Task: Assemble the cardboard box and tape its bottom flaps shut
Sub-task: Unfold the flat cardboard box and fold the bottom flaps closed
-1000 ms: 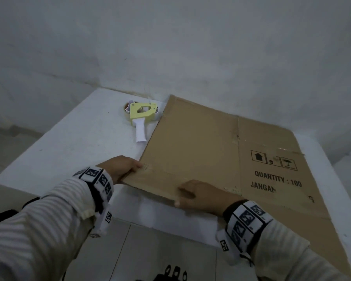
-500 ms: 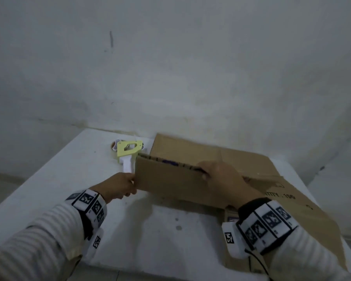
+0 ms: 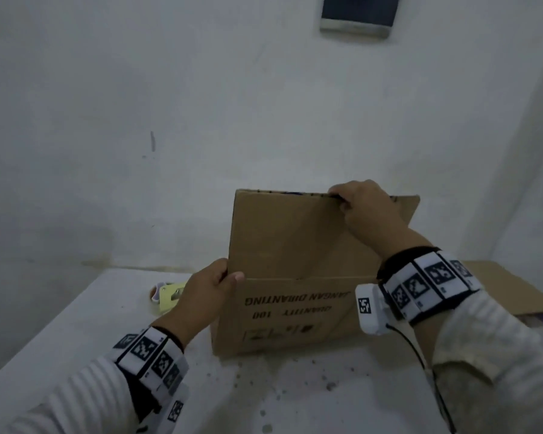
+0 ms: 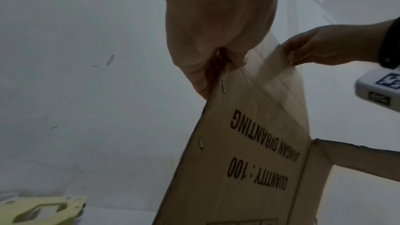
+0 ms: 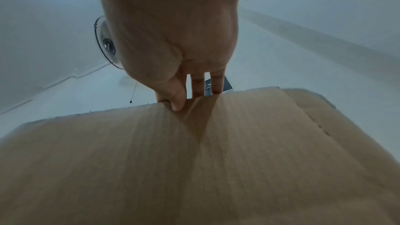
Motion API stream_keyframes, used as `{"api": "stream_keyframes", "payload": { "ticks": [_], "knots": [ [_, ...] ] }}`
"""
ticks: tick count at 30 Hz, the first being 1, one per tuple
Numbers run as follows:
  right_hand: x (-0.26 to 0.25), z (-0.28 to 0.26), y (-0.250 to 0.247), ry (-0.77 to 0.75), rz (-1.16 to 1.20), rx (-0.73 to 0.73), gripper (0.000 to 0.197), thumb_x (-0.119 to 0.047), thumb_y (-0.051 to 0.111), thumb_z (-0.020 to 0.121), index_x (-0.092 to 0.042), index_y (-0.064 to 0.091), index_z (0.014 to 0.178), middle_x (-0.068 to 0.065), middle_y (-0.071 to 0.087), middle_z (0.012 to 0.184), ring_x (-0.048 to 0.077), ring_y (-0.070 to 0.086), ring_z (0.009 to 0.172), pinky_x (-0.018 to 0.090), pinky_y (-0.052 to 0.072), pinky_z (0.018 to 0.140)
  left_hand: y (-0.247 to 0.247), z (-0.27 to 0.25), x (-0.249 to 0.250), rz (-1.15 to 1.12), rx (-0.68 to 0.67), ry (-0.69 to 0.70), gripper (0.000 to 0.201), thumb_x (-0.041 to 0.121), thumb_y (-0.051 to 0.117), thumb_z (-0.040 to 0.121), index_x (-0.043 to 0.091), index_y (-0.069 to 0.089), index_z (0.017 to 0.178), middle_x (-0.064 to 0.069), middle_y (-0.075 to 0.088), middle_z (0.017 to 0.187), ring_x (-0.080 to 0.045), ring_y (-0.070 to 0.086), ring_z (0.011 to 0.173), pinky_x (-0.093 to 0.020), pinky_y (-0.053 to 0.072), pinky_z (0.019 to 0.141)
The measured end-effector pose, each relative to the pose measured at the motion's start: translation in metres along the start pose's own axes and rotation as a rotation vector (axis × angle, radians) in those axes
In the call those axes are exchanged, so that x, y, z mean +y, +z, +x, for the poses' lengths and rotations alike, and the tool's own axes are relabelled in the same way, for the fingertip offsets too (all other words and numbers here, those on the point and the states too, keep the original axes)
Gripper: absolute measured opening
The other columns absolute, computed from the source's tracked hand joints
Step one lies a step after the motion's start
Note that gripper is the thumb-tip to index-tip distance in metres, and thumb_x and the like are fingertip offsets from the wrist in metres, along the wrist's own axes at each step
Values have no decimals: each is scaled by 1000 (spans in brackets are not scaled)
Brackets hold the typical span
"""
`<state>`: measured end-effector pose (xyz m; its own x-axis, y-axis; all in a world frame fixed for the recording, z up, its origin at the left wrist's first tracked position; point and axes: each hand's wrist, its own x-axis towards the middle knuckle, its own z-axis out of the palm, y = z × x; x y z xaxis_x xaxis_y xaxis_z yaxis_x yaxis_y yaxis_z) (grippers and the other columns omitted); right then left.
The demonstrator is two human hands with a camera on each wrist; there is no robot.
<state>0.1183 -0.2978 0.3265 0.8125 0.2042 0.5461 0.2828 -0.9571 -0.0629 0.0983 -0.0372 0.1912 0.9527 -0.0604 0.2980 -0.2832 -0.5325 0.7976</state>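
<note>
The box [image 3: 295, 277] stands upright near the table's [image 3: 76, 324] far edge, print inverted — left hand [image 3: 201, 296] pinching its left edge, right hand [image 3: 367, 208] pinching the top flap edge — tape gun [image 3: 165, 297] just left.

Wall fan [image 5: 106, 47] left of the fingers [image 5: 198, 85]; dark panel [image 3: 359, 14] high above them; speckled white table [image 3: 76, 324] below.
</note>
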Motion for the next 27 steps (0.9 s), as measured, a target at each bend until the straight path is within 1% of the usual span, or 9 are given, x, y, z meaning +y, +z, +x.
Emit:
{"api": "stream_keyframes", "payload": {
  "ticks": [3,6,8,11,14,17,19,23,27],
  "knots": [
    [2,7,4,31,25,-28,45,1,41,91,-16,54,131,10,60,129,30,50,120,36,44,93,9,5,5,-10,51,-18,30,38,52,92,8,59,94,-13,67,88,-29,63,84,-38,49,70],
    [0,2,18,-1,-3,-19,52,-9,51,91,-16,41,142,8,45,146,26,40,133,38,32,110,14,6,4,-38,84,-55,24,32,50,94,10,59,94,-10,66,87,-25,62,83,-39,49,72],
    [-2,-6,31,-46,-29,46,56,-12,59,86,-15,43,140,9,46,144,28,42,132,41,32,110,14,9,-2,-42,97,-104,21,31,49,94,12,58,95,-7,65,88,-25,62,85,-38,49,73],
    [-10,-16,52,-100,-80,198,35,-8,66,73,-15,61,106,6,66,108,30,60,102,39,44,86,12,16,-22,-100,75,-174,16,30,54,92,19,53,103,-8,67,92,-28,65,89,-39,53,76],
    [-17,-20,63,-118,-129,296,26,-8,73,65,-18,54,80,0,67,78,26,60,74,33,43,69,10,22,-47,-311,73,-238,59,32,64,84,35,34,134,-16,72,90,-32,70,83,-55,56,77],
    [-18,-22,68,-142,-152,327,36,-8,76,61,-21,46,76,-2,64,66,24,56,63,31,42,63,10,19,-58,-376,84,-189,85,20,61,90,56,4,142,-4,66,107,-24,68,93,-47,58,78],
    [-16,-22,70,-136,-188,297,32,-7,78,58,-19,50,71,-3,61,59,24,54,59,29,36,61,8,18,-64,-337,71,-147,74,20,57,93,51,13,144,4,61,116,-18,65,98,-44,58,80],
    [-9,-26,72,-142,-232,175,20,-8,76,63,-18,59,64,-4,59,55,22,51,56,26,27,62,3,22,-68,-322,-59,-126,38,13,46,98,20,50,136,-9,66,114,-28,66,104,-36,59,82],
    [-9,-36,68,-189,-279,-148,25,-11,53,85,-25,70,97,1,70,83,24,58,79,30,43,66,-2,26,-58,-316,-71,-189,40,-1,43,97,13,49,134,-8,60,112,-26,56,107,-12,50,70]
  ]
}}
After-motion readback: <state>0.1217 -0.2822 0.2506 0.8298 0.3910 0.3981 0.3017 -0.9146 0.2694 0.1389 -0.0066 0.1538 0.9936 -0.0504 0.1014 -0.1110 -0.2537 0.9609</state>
